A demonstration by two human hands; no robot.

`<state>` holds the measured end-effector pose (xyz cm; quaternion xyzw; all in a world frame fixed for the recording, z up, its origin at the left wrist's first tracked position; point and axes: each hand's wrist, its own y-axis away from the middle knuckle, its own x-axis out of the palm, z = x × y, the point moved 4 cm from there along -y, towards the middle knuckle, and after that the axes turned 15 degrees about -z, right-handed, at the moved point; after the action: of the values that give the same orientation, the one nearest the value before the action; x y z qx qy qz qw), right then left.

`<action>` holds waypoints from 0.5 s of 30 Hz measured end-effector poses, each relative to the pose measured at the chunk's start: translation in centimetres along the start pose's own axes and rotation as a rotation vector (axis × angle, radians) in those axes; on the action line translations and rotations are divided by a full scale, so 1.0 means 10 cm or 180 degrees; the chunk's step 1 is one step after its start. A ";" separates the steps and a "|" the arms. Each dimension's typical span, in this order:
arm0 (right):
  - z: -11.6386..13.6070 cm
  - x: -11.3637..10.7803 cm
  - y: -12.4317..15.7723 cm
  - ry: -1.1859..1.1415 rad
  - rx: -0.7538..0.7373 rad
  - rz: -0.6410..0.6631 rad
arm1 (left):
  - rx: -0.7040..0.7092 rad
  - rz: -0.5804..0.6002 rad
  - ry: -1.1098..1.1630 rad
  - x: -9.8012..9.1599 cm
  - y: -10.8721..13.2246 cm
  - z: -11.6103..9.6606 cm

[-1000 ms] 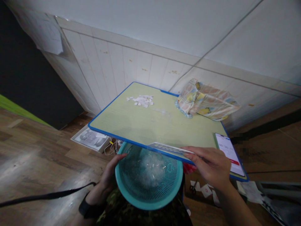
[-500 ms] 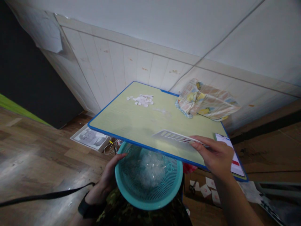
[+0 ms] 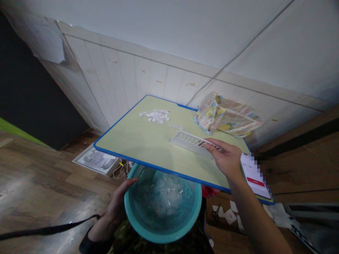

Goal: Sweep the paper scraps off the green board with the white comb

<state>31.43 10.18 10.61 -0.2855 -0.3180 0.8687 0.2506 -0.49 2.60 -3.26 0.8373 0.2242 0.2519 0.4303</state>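
Observation:
My left hand (image 3: 112,211) grips the rim of a teal mesh basket (image 3: 137,222) held on my lap below the table's near edge; small clear plastic pieces (image 3: 166,192) are heaped inside it. My right hand (image 3: 226,160) reaches over the green table (image 3: 143,141) and holds one end of a flat white slotted plastic strip (image 3: 188,140) that lies on the tabletop. A small pile of white bits (image 3: 156,115) sits near the table's far edge.
A crumpled patterned cloth (image 3: 227,118) lies at the table's far right, a phone (image 3: 255,174) by the right edge. White panelled walls meet behind. A box (image 3: 96,160) and cables lie on the wooden floor under the table. A black strap (image 3: 45,230) crosses at lower left.
My right hand has slid the white strip from the table's near edge toward the middle of the table. The left hand and basket have stayed in place.

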 end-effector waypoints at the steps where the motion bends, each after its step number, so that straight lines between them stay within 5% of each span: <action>1: 0.00 -0.03 0.01 0.0014 0.0009 -0.0017 | -0.0014 0.0014 0.0003 0.00 0.00 0.00; 15: 0.11 -0.02 0.09 -0.0123 0.0006 0.0289 | -0.0055 0.0065 0.0116 -0.01 -0.01 0.00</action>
<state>30.62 9.02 10.79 -0.2825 -0.3087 0.8848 0.2050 -0.60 2.54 -3.33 0.8311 0.2213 0.2734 0.4308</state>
